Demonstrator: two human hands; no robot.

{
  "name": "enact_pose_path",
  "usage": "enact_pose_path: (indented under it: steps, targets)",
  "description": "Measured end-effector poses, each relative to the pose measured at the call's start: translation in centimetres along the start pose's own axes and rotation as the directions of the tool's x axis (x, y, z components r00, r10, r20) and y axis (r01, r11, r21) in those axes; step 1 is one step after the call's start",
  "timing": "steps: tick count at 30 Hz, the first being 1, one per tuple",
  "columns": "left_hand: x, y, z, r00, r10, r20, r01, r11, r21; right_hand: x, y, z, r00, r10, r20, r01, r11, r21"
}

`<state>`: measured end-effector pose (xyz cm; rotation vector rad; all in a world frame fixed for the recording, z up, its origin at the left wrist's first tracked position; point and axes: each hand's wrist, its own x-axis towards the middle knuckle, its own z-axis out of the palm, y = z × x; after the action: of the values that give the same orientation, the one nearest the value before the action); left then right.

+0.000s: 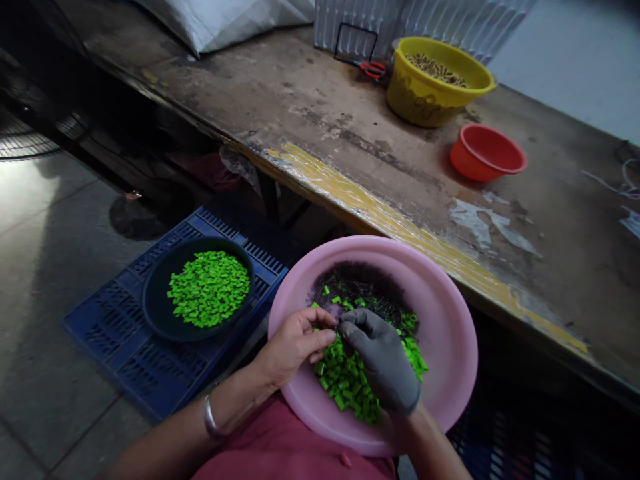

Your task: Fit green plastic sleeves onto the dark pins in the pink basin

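My left hand (303,339), bare with a metal bangle at the wrist, is closed in a pinch over a pink basin (450,347). Meeting it fingertip to fingertip is my right hand (383,353), in a grey glove and pinched too. Whatever lies between the fingertips is too small and dark to make out. Below the hands, the basin holds a heap of short bright green tube-like pieces (350,387). Behind them is a pile of small black pieces (367,287), with a few green ones scattered over it.
A dark round tub (150,307) of green pieces stands on a blue slatted plastic crate (110,333) at left. On the worn wooden table (310,113) are a yellow basin (417,100) with small tan pieces, a red bowl (470,157) and red-handled scissors (373,69). A fan (40,137) stands far left.
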<state>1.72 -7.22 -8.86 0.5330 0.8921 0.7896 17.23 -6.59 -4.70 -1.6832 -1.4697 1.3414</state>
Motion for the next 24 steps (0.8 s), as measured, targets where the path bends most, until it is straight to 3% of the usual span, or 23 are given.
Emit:
enact_pose_path:
  steps: [5, 10, 17, 24]
  targets:
    - [-0.2, 0.1, 0.0, 0.998, 0.06, -0.008, -0.06, 0.997, 0.05, 0.1, 0.3, 0.0, 1.0, 0.003, -0.005, -0.002, 1.0, 0.011]
    - [-0.1, 0.0, 0.0, 0.999, 0.046, 0.015, -0.045, 0.997, -0.06, 0.2, 0.5, 0.1, 0.999, 0.014, -0.029, -0.014, 1.0, 0.012]
    - [0.1, 0.0, 0.1, 0.998, 0.046, -0.044, -0.051, 0.99, -0.134, 0.0, 0.7, 0.7, 0.997, -0.081, -0.011, 0.078, 0.986, -0.144]
    - [-0.2, -0.1, 0.1, 0.997, 0.037, -0.069, -0.044, 0.993, -0.11, -0.2, 1.1, 1.6, 0.982, -0.16, -0.096, 0.136, 0.966, -0.218]
